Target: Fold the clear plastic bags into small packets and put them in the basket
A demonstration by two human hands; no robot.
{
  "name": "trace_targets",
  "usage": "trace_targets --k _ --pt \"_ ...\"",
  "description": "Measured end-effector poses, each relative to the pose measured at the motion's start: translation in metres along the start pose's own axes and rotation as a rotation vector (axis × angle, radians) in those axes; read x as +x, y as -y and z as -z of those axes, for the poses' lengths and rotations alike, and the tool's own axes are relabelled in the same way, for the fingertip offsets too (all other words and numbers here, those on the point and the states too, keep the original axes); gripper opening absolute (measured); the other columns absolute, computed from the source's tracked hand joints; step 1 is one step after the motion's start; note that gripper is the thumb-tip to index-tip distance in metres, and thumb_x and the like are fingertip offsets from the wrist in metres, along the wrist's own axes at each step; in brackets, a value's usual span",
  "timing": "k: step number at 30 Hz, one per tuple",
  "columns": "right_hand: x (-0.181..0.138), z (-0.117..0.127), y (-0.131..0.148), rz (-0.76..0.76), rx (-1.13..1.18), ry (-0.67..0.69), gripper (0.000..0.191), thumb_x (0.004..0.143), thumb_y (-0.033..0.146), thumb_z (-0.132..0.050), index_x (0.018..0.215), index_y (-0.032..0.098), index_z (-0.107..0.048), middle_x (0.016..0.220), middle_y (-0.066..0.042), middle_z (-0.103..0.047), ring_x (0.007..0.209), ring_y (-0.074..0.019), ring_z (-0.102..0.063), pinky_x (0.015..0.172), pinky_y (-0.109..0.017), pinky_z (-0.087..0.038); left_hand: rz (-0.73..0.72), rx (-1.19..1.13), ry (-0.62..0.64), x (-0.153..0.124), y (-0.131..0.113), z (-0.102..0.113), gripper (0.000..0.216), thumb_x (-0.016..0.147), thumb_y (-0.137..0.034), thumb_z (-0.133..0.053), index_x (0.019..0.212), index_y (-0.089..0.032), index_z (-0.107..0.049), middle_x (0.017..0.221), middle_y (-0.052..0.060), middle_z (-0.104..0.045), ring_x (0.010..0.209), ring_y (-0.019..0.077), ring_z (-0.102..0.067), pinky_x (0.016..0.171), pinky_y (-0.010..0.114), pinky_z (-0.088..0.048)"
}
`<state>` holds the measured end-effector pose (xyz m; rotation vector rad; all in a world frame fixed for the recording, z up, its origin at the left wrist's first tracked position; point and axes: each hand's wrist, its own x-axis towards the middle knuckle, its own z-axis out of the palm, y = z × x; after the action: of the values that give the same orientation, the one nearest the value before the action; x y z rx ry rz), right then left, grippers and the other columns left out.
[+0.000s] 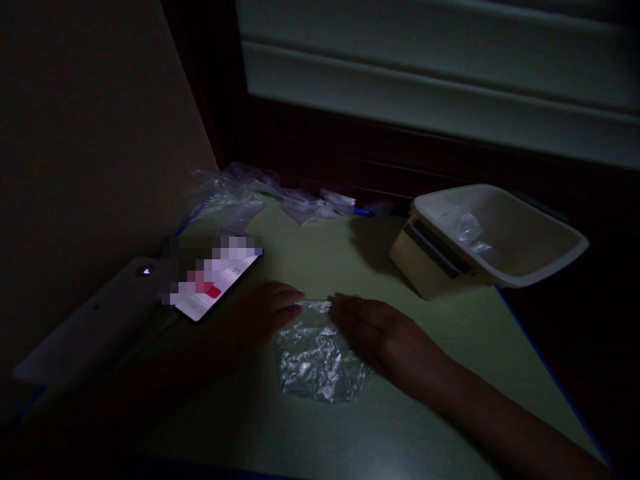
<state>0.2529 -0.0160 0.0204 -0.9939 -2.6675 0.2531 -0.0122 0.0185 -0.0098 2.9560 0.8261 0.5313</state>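
A clear, crinkled plastic bag lies on the pale green tabletop between my hands. My left hand is at its upper left corner, with thumb and fingers closed on the edge. At the upper right corner, the fingers of my right hand are pressed together on the same edge. Between the two hands the top edge of the bag runs nearly straight. The light is dim, so the fingertips are hard to make out.
A cream plastic tub with clear plastic inside stands tilted at the right. Loose clear bags lie along the back edge near a blue object. To the left are a lit phone and a white device. A wall borders the left.
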Motion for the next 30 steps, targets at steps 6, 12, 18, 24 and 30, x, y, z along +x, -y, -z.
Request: trace_targets --k 6,12,18,24,30 --pt "0.003 -0.010 0.000 0.059 -0.148 0.093 0.040 0.082 0.001 -0.054 0.121 0.005 -0.061 0.127 -0.021 -0.059 0.114 -0.0301 -0.060 0.096 -0.044 -0.051 -0.174 0.040 0.086 -0.001 0.002 -0.004 0.023 0.093 -0.009 -0.046 0.108 -0.014 -0.062 0.118 0.008 -0.064 0.114 0.0215 -0.055 0.097 0.036 -0.045" --pt "-0.015 0.007 -0.012 -0.044 -0.083 0.119 0.044 0.081 0.003 -0.054 0.123 0.011 -0.061 0.128 -0.017 -0.060 0.114 -0.0286 -0.060 0.095 -0.044 -0.052 -0.161 0.009 0.078 -0.005 0.007 -0.002 0.020 0.087 -0.007 -0.053 0.102 -0.016 -0.063 0.116 0.008 -0.065 0.113 0.0217 -0.056 0.097 0.037 -0.044" --pt "-0.022 0.022 -0.022 -0.199 0.130 0.097 0.040 0.089 0.011 -0.049 0.126 0.022 -0.059 0.131 -0.011 -0.059 0.118 -0.0246 -0.057 0.101 -0.043 -0.046 -0.091 -0.041 0.083 -0.004 0.007 0.004 0.021 0.079 -0.003 -0.050 0.088 -0.017 -0.063 0.106 0.006 -0.068 0.102 0.0226 -0.059 0.088 0.038 -0.045" --pt "-0.009 0.005 -0.039 -0.453 0.258 -0.035 0.033 0.084 0.029 -0.062 0.114 0.016 -0.064 0.104 -0.013 -0.064 0.091 -0.0241 -0.064 0.080 -0.039 -0.052 -0.041 -0.059 0.089 0.002 0.003 0.008 0.028 0.076 -0.002 -0.045 0.094 -0.015 -0.062 0.098 0.006 -0.067 0.093 0.0223 -0.058 0.084 0.036 -0.045" --pt "0.005 -0.005 -0.048 -0.485 0.328 -0.010 0.010 0.069 0.019 -0.069 0.077 0.018 -0.062 0.080 -0.004 -0.059 0.069 -0.0175 -0.056 0.061 -0.029 -0.044 0.051 -0.113 0.008 0.006 -0.007 0.013 0.021 0.088 -0.008 -0.044 0.098 -0.012 -0.062 0.098 0.009 -0.062 0.091 0.0222 -0.056 0.082 0.036 -0.046"
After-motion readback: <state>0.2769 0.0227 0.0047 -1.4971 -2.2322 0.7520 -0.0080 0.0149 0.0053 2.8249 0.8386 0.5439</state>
